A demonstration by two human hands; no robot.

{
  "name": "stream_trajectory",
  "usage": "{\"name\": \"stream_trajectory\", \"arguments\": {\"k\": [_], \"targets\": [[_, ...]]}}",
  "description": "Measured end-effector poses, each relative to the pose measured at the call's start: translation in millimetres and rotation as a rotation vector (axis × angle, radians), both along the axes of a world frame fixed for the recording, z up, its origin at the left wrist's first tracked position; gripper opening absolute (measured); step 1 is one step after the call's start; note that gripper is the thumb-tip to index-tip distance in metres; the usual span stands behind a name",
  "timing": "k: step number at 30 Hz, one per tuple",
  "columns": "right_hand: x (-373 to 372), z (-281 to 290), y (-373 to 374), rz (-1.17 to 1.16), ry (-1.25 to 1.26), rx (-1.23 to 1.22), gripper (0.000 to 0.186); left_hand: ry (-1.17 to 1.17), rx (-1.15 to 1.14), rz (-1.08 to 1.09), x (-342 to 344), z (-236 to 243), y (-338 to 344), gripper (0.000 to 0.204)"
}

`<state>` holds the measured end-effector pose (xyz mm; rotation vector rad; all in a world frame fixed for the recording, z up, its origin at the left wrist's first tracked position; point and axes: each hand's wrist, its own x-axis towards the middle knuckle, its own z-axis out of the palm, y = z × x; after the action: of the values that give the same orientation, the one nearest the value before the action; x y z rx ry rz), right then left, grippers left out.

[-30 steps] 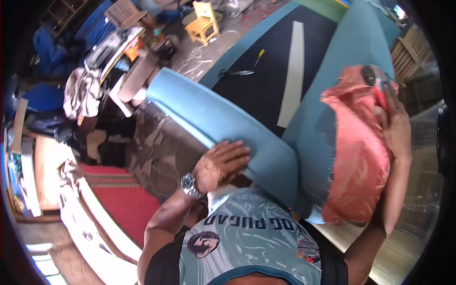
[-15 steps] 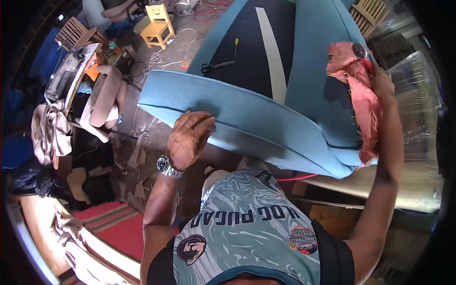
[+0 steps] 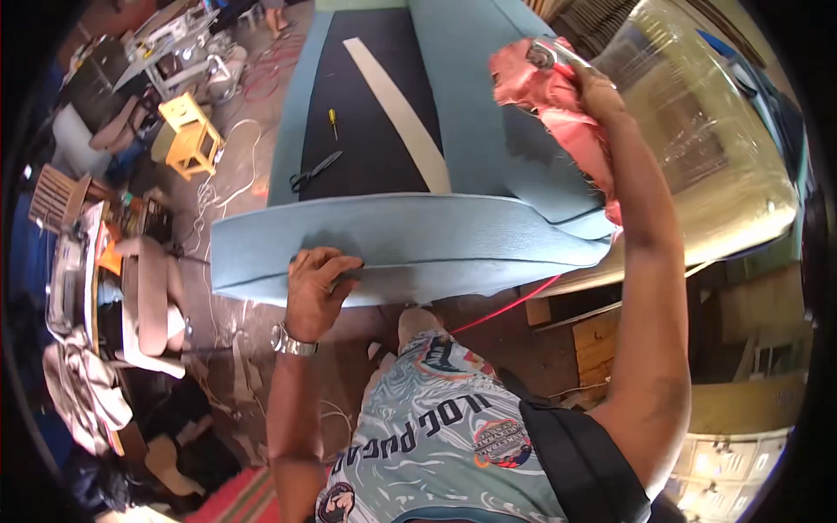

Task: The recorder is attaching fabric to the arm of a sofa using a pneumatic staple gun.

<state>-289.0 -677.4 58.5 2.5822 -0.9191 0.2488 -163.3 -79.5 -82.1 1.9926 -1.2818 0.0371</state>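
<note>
A blue upholstered sofa (image 3: pixel 462 105) lies with its dark inner panel (image 3: pixel 384 122) facing up. My left hand (image 3: pixel 318 283) rests against the piped band (image 3: pixel 418 235) across its near end, fingers bent and apart. At the upper right, my right hand (image 3: pixel 597 91) grips a metal-and-black power tool (image 3: pixel 549 57), which sits on torn pink cloth (image 3: pixel 532 83) over the sofa's right side. Scissors (image 3: pixel 318 170), a yellow screwdriver (image 3: pixel 333 122) and a long pale strip (image 3: pixel 392 109) lie on the dark panel. The tool's lower part is hidden by hand and cloth.
A plastic-wrapped piece (image 3: pixel 706 148) stands at the right, a yellow chair (image 3: pixel 187 135) at the left. Cluttered tables (image 3: pixel 96 244), cords and fabric scraps surround the floor. A red hose (image 3: pixel 506 305) runs below the sofa's near end. Another person's leg (image 3: pixel 275 17) shows behind.
The view has swung right. The sofa's near band now lies more level. My right arm reaches farther forward with the tool and cloth, and my left hand remains on the band.
</note>
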Motion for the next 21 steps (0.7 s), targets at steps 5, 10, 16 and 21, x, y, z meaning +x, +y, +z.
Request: {"name": "stream_trajectory", "arguments": {"k": [5, 10, 16, 21], "targets": [[-11, -10, 5, 0.212, -0.441, 0.048, 0.037, 0.009, -0.004, 0.029, 1, -6, 6, 0.038], [-1, -16, -38, 0.219, -0.312, 0.004, 0.049, 0.005, -0.067, 0.03, 1, -13, 13, 0.031], [19, -28, -103, 0.22, -0.281, -0.062, 0.053, 0.043, -0.079, 0.063, -1, -10, 16, 0.024], [5, -22, -71, 0.433, -0.419, -0.088, 0.039, 0.082, -0.051, 0.046, 1, -9, 16, 0.02]]}}
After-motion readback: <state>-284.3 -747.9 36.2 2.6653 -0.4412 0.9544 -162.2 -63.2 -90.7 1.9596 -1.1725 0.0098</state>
